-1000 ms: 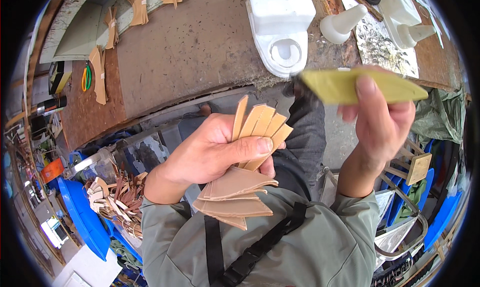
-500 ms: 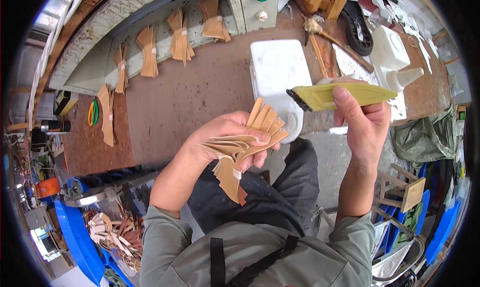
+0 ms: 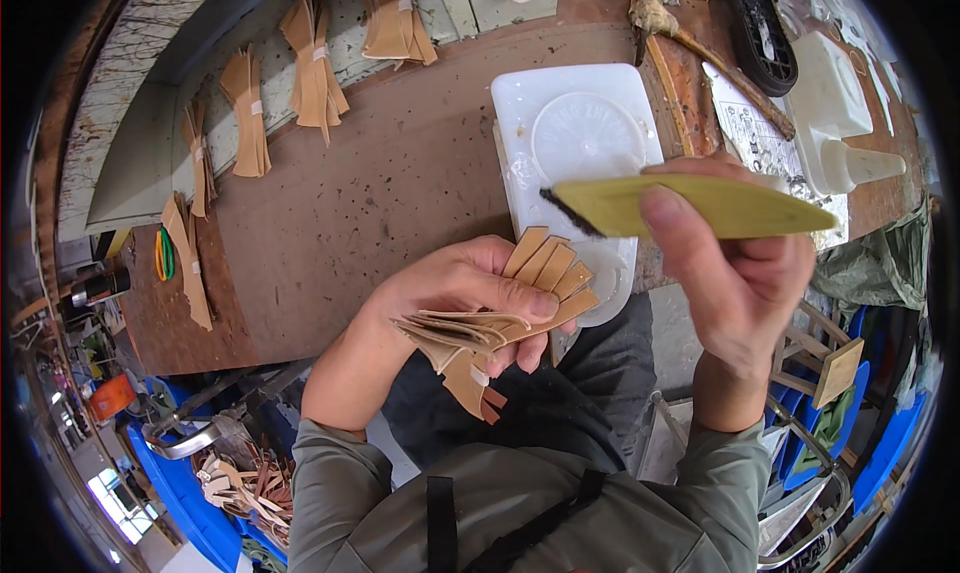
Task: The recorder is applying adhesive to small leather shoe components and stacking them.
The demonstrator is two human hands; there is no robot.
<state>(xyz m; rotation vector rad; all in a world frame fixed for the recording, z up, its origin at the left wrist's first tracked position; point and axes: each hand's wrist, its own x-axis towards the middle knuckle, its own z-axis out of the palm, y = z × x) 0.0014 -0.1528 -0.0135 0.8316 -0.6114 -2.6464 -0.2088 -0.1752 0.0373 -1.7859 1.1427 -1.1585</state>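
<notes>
A bundle of tan leather strips (image 3: 462, 335) is gripped in my left hand (image 3: 455, 281), its narrow ends fanned out past my thumb. A small white band wraps the lower part of the bundle, and reddish-brown tips show below it. My right hand (image 3: 750, 283) is closed around the yellow-green handle of a flat brush (image 3: 720, 207). The brush's dark bristles point left, above and just right of the fanned ends, apart from them. Behind the bristles lies a white plastic container (image 3: 580, 123) with a round moulded mark on its top.
Several banded leather bundles (image 3: 247, 113) lean along the back of the brown table (image 3: 370, 163). Green and orange scissor-like handles (image 3: 165, 253) lie at the left. A stick with a crusted head (image 3: 720, 68), a black shoe sole (image 3: 758, 33) and a white nozzle bottle (image 3: 850, 163) are at the right. A blue bin (image 3: 190, 503) holds leather scraps.
The brush has tilted and come slightly lower, toward the fanned ends. My right hand has shifted right and down. The view has moved closer to the table; the bundle stays in my left hand.
</notes>
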